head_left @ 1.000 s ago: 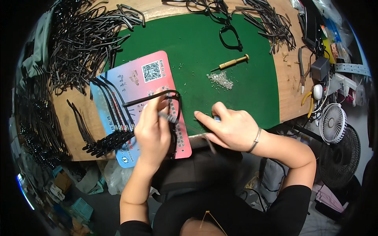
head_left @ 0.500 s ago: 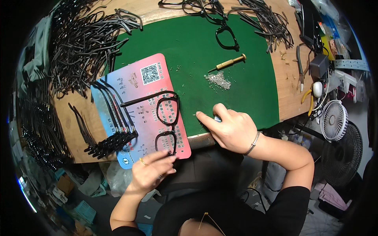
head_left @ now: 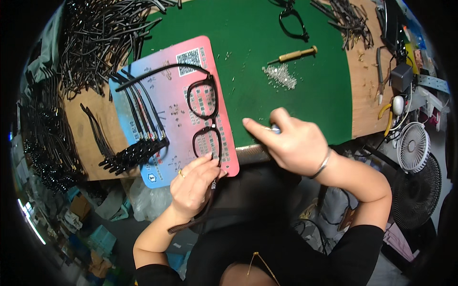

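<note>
My left hand [head_left: 194,183] has its fingers closed on the near end of a black eyeglass frame [head_left: 213,119], at the hinge by the near lens rim. The frame's far temple arm [head_left: 162,69] stretches left over a pink and blue printed card [head_left: 179,138]. Its near temple arm [head_left: 195,221] hangs below my hand, toward my lap. On the green mat [head_left: 315,100], my right hand [head_left: 300,148] has its index fingertip stretched down at the surface. The other fingers curl round a slim tool with a bluish end, mostly hidden. Several black temple arms [head_left: 143,112] lie on the card's left.
A brass screwdriver [head_left: 296,55] lies beside a pile of tiny silvery screws [head_left: 280,77]. Heaps of dark temple arms [head_left: 105,43] fill the far left. Another black frame [head_left: 293,24] lies at the back. Pliers [head_left: 385,110] and a small white fan [head_left: 412,147] are at the right.
My left hand has closed on the eyeglass frame, whose near temple arm now shows hanging below. The far temple arm has swung outward. My right hand stays low on the mat; the view has shifted.
</note>
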{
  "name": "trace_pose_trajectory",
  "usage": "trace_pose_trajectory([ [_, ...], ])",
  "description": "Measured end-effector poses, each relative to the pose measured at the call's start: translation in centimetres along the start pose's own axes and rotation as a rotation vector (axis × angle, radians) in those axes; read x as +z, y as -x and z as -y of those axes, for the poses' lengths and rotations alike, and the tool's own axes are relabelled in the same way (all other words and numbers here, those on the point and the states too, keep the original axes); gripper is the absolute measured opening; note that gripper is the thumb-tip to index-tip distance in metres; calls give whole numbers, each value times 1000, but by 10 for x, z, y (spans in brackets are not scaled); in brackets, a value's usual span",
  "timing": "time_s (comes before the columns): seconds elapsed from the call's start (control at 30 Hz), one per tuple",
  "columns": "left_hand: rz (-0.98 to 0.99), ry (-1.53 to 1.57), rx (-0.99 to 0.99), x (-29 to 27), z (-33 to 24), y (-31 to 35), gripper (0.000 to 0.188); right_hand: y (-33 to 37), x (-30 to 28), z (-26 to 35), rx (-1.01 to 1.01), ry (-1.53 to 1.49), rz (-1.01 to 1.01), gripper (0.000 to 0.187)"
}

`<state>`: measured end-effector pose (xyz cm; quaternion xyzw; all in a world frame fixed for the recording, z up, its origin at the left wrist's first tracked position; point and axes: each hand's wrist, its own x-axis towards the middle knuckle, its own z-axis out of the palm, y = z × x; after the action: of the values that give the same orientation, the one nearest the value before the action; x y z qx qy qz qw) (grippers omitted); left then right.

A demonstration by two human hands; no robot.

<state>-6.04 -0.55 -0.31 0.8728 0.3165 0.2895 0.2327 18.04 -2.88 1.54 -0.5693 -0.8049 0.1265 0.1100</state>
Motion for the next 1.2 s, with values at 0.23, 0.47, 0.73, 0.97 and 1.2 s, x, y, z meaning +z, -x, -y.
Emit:
trace_pose_trajectory([
  [0.23,138,-5,10,-11,1,-19,17,16,-3,7,80,-307,36,38],
  [0.47,192,13,89,-7,16,-18,18,16,-3,15,-30,-451,115,33],
  [0.73,-16,-30,55,13,8,-2,11,7,3,24,-62,-472,188,30],
  [0.97,-23,5,22,12,7,-2,10,4,4,26,-70,-464,152,27],
  [1.2,0,19,29,11,7,-3,12,0,15,19,-322,-4,-107,25],
])
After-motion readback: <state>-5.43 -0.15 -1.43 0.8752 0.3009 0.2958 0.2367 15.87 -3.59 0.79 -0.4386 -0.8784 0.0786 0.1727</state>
